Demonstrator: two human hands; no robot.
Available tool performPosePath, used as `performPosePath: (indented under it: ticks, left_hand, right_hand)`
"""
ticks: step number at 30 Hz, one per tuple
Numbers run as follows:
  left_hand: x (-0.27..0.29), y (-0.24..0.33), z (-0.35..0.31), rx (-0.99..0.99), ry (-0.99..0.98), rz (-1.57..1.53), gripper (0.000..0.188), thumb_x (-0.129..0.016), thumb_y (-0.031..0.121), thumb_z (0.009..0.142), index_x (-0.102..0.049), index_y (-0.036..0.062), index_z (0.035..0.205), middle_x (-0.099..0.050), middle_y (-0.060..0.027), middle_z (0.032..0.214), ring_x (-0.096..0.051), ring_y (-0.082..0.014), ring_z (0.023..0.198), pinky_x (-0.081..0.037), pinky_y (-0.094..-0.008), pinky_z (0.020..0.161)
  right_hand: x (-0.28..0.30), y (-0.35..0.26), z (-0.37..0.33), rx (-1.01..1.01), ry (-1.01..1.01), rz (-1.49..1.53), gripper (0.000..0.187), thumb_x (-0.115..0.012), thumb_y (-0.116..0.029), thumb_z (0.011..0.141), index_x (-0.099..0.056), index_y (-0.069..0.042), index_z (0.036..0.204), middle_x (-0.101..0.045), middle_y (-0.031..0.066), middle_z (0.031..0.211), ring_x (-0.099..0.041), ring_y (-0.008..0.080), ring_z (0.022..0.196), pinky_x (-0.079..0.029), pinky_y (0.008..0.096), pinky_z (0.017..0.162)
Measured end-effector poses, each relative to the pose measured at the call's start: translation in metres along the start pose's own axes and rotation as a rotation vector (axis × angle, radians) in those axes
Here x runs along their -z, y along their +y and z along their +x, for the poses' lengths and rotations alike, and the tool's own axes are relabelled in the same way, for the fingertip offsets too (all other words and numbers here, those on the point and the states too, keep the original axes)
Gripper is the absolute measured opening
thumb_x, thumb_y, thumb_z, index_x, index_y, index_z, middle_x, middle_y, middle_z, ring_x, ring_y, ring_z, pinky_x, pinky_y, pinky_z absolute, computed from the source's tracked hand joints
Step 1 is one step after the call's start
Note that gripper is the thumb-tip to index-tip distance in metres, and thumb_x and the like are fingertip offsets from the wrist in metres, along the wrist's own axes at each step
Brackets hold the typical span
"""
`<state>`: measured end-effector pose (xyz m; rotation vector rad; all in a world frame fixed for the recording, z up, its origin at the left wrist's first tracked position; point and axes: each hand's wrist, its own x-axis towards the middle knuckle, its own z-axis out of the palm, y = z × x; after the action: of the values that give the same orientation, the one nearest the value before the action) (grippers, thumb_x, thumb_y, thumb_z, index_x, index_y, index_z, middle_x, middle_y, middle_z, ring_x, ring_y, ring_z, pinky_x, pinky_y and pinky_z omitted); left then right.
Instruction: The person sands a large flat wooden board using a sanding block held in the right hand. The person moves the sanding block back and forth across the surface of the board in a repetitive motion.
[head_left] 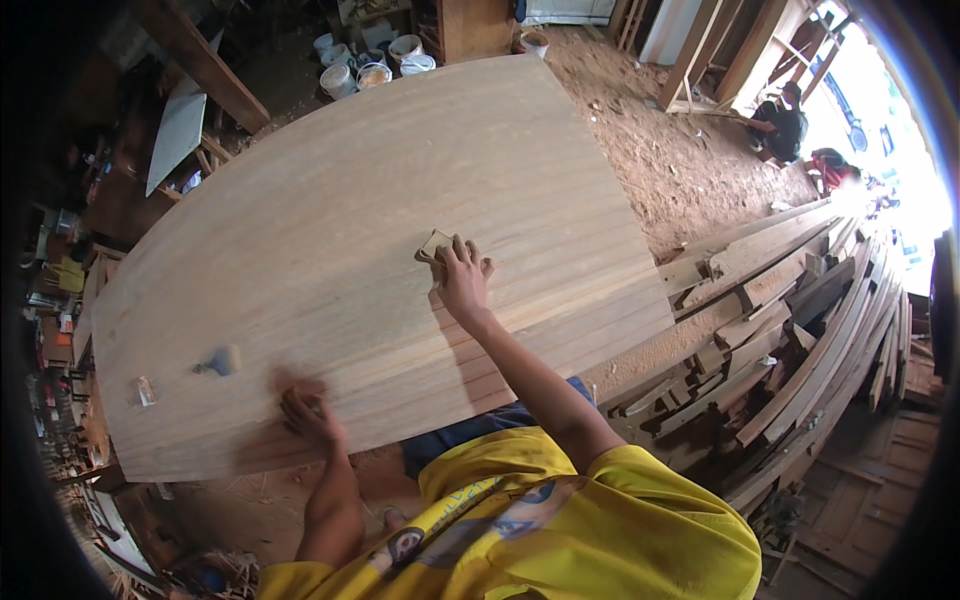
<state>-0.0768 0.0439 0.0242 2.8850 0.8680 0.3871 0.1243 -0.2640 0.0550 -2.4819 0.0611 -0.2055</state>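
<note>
A wide, pale wooden panel (380,180) with visible grain lies in front of me. Near its middle, the fingers of my right hand (465,280) are closed over a small tan sanding block (436,243), which is pressed to the wood. My left hand (315,418) rests by the panel's near edge with its fingers apart, and a dark shadow falls around it; no held thing shows there. Left of that hand lies a brush (220,361) with a blue handle and tan bristles. A small whitish scrap (147,391) sits farther left on the panel.
Long timber planks (800,350) are stacked to my right. Several white buckets (372,75) stand beyond the far edge. Sawdust-covered ground (650,160) stretches past the panel's right side, where people (780,125) crouch near a bright opening. Cluttered shelves (60,300) line the left.
</note>
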Motion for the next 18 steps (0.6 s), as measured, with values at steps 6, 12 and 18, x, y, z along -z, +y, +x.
performPosePath:
  ticks: [6,12,18]
  left_hand:
    - [-0.021,-0.016,-0.007,0.023,0.01,0.037,0.051,-0.046,0.035,0.095,-0.036,0.0153,0.141,-0.033,-0.0139,0.148,-0.027,-0.0316,0.139,-0.018,-0.0557,0.111]
    - [-0.009,-0.013,-0.011,0.029,0.007,0.015,0.05,-0.048,0.031,0.094,-0.038,0.0143,0.139,-0.036,-0.0153,0.147,-0.027,-0.0324,0.139,-0.019,-0.0549,0.111]
    - [0.009,-0.004,-0.009,0.008,-0.027,-0.019,0.051,-0.049,0.03,0.092,-0.037,0.0142,0.14,-0.034,-0.0152,0.148,-0.027,-0.032,0.139,-0.018,-0.0566,0.11]
  right_hand:
    - [0.019,0.008,-0.055,0.1,-0.113,-0.025,0.038,-0.059,-0.02,0.086,-0.054,-0.017,0.124,-0.042,0.0144,0.142,-0.036,0.0376,0.13,-0.023,0.0624,0.099]
    - [0.054,0.042,-0.086,0.199,-0.139,-0.173,0.045,-0.059,-0.02,0.085,-0.053,-0.018,0.13,-0.042,0.0125,0.143,-0.036,0.0375,0.131,-0.022,0.0612,0.101]
    - [0.037,0.044,-0.023,-0.176,0.127,-0.149,0.041,-0.061,-0.021,0.084,-0.056,-0.016,0.124,-0.045,0.0131,0.14,-0.037,0.0386,0.129,-0.026,0.061,0.099]
